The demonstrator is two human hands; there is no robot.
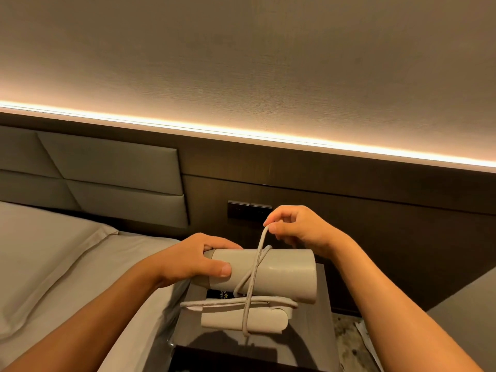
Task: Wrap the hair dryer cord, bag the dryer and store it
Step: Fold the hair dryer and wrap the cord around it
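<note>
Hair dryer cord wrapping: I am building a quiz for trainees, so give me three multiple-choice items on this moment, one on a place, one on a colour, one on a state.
1. Where does the left hand grip the hair dryer?
A. one end of the barrel
B. the folded handle
C. the plug

2. What colour is the cord?
A. black
B. red
C. off-white

3. How is the cord at the right hand?
A. lying loose on the bed
B. pinched and pulled up from the barrel
C. plugged into the wall

Answers: 1 A, its fingers close round the barrel's left end; 2 C, it matches the pale dryer; 3 B, the fingertips hold a strand rising from the wraps.
</note>
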